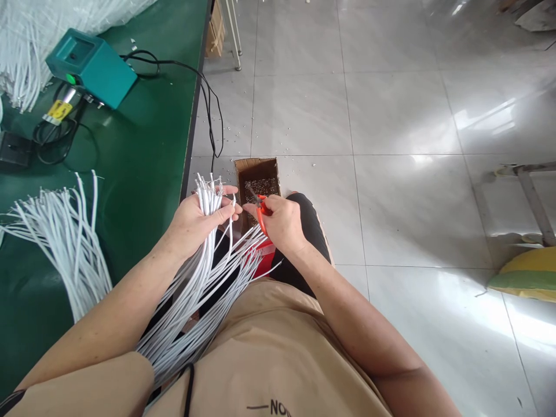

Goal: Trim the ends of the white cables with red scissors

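Note:
My left hand (pixel 191 223) is closed round a bundle of white cables (pixel 209 202), their stripped ends pointing up and away from me. One cable stands a little apart between the thumb and fingers. In my right hand (pixel 284 223) are small cutters with orange handles (pixel 262 214), their dark tips angled toward the left. The tips are apart from the cable ends. More loose white cables (pixel 217 295) lie across my lap beneath the held bundle. Just beyond both hands, a cardboard box (pixel 256 165) on the floor holds many tiny clipped bits.
On the left is a green table (pixel 147 133) with a teal device (pixel 93 69), black cords, a yellow-labelled tool (pixel 59 110) and another cable bunch (pixel 65 249). A plastic bag of cables (pixel 52 29) lies behind. Tiny scraps dot the tiled floor; a yellow-green sack (pixel 527 275) sits far right.

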Demonstrator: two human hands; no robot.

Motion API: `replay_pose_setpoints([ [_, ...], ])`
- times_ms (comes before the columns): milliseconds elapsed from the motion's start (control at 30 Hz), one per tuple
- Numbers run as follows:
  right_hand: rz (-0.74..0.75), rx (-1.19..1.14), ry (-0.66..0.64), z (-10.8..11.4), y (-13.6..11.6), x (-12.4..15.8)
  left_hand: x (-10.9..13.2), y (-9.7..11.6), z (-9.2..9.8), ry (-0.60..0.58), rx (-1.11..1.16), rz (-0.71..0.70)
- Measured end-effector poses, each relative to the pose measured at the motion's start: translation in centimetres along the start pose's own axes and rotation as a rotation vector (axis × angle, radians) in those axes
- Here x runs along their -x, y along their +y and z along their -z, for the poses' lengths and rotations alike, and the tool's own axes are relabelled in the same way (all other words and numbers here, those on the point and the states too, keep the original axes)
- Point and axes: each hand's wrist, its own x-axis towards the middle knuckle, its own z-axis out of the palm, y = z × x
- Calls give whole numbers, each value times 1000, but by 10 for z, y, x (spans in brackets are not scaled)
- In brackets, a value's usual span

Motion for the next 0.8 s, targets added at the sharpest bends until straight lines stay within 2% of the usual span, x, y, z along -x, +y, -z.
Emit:
replay_pose_setpoints([
  [133,-166,-468,-65,9,-13,-6,-1,-2,-1,55,-57,-37],
  [233,-212,-669,-138,15,-22,-10,-1,-3,1,70,-167,-63],
  [467,-216,-598,-162,15,-31,-13,2,4,1,77,-337,-109],
  [800,-249,-622,-166,14,-30,-11,1,5,1,91,-392,-99],
])
